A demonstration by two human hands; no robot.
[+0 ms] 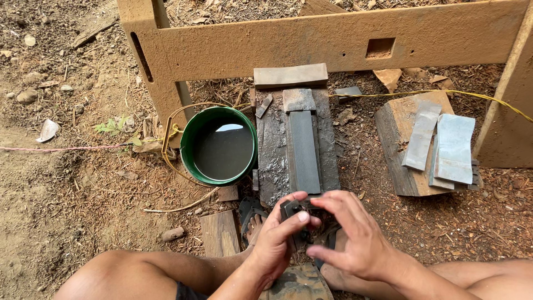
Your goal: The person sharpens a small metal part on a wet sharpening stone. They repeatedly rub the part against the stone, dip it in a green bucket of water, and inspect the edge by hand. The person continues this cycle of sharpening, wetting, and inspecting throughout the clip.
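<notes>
My left hand grips a small dark metal piece, thumb pressed on its top. My right hand curls around it from the right, fingertips touching its upper edge. Both hands hover just below the near end of a long grey sharpening stone, which lies on a wet dark wooden board. A smaller grey stone block sits at the far end of the long stone.
A green bucket of dark water stands left of the board. Several worn grey stones rest on a wood block at right. A brown timber frame crosses the top. My bare knees and feet frame the bottom; dirt and wood chips lie all around.
</notes>
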